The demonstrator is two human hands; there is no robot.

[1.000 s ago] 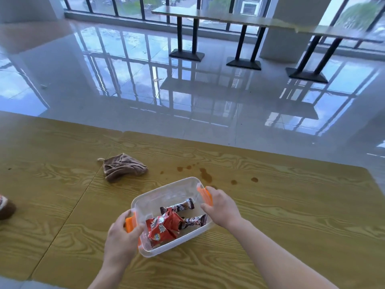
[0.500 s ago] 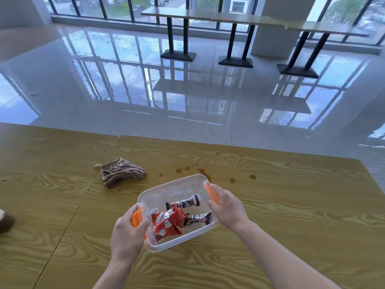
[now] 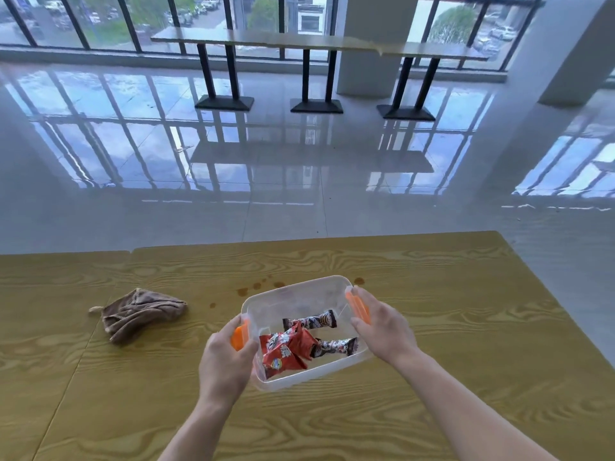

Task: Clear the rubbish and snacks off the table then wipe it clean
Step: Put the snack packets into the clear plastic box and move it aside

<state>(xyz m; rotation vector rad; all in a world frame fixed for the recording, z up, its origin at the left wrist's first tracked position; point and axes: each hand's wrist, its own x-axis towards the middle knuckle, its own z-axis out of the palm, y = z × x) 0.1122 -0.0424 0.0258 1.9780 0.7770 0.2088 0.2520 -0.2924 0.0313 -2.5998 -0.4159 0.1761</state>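
Note:
A clear plastic box (image 3: pixel 299 294) with orange side handles is held over the wooden table (image 3: pixel 449 327). My left hand (image 3: pixel 226 364) grips its left orange handle and my right hand (image 3: pixel 382 331) grips its right one. Inside lie red snack packets (image 3: pixel 283 351) and two dark wrapped bars (image 3: pixel 311 322). A crumpled brown cloth (image 3: pixel 139 314) rests on the table to the left of the box. Brown spill stains (image 3: pixel 256 286) mark the wood just beyond the box.
The table's far edge (image 3: pixel 332 241) runs across the view, with glossy tiled floor beyond it. A long bar table (image 3: pixel 316 41) on black pedestal legs stands by the windows, with a white pillar (image 3: pixel 369 44) behind it.
The view has swung to the right and tilted up, and the box has shifted right with both hands still on its handles. The object at the table's left edge has left the view.

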